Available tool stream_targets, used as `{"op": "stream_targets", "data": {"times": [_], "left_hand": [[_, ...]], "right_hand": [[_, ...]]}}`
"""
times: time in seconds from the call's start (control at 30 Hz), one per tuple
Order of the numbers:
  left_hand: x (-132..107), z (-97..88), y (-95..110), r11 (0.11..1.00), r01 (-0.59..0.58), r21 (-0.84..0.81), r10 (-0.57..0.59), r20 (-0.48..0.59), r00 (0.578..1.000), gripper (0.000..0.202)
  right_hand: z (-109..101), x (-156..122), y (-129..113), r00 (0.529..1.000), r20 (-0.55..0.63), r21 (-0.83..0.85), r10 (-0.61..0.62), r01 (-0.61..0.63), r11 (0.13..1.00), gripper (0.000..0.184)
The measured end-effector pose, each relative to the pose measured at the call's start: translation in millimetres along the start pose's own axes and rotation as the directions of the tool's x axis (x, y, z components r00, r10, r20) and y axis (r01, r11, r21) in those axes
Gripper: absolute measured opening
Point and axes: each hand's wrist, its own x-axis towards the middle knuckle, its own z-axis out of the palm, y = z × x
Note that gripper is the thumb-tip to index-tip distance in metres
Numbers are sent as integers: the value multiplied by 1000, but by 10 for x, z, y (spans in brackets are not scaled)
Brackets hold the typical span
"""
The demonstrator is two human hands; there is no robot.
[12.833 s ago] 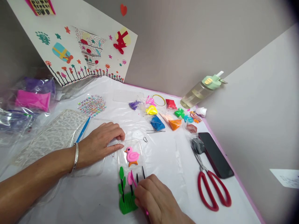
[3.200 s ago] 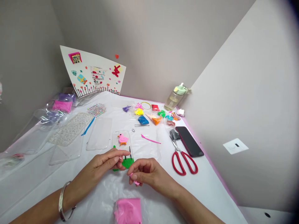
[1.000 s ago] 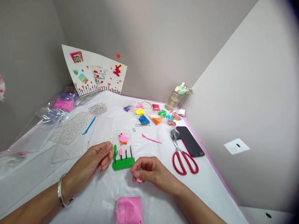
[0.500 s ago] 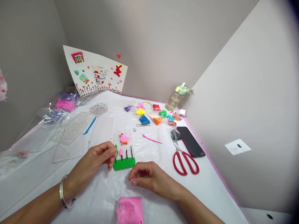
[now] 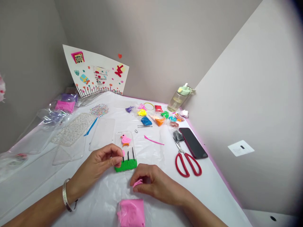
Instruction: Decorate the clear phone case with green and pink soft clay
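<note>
A clear phone case lies on the white table, decorated with a pink clay bird, black stems and a strip of green clay grass. My left hand has its fingers curled at the case's lower left edge, fingertips over the grass end. My right hand rests just below the case and pinches a small pink clay piece between thumb and fingers. A block of pink clay in plastic lies at the near edge, in front of both hands.
Red scissors and a dark phone lie to the right. A pink modelling tool, small clay bags, a bottle, further clear cases, a blue tool and a decorated card sit further back.
My left fingers have closed in over the lower left of the case. My right hand has slid a little toward me, and the pink piece in its fingertips shows more.
</note>
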Motion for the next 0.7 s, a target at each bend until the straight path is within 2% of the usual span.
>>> {"op": "stream_targets", "data": {"times": [0.17, 0.27, 0.37, 0.47, 0.57, 0.7], "left_hand": [[-3, 25, -6, 998, 7, 61, -6, -8, 1000, 25], [-7, 47, -22, 1000, 10, 20, -10, -1, 1000, 20], [-11, 78, -35, 999, 7, -39, -6, 3, 1000, 15], [-16, 106, -37, 997, -7, -78, 7, -3, 1000, 16], [-24, 119, -24, 1000, -11, -26, 11, 2, 1000, 14], [-31, 134, -6, 1000, -11, 25, 10, 36, 999, 14]], "right_hand": [[-10, -30, -57, 996, 22, -211, -81, 84, 974, 9], [-1, -33, -76, 993, -30, -284, -114, 101, 954, 11], [19, -28, -70, 991, -88, -297, -98, 68, 952, 5], [40, -26, -66, 994, -80, -290, -68, 42, 956, 4], [55, -31, -81, 993, -84, -304, -87, 58, 951, 4], [69, -42, -98, 970, -197, -283, -143, 83, 955, 5]]}}
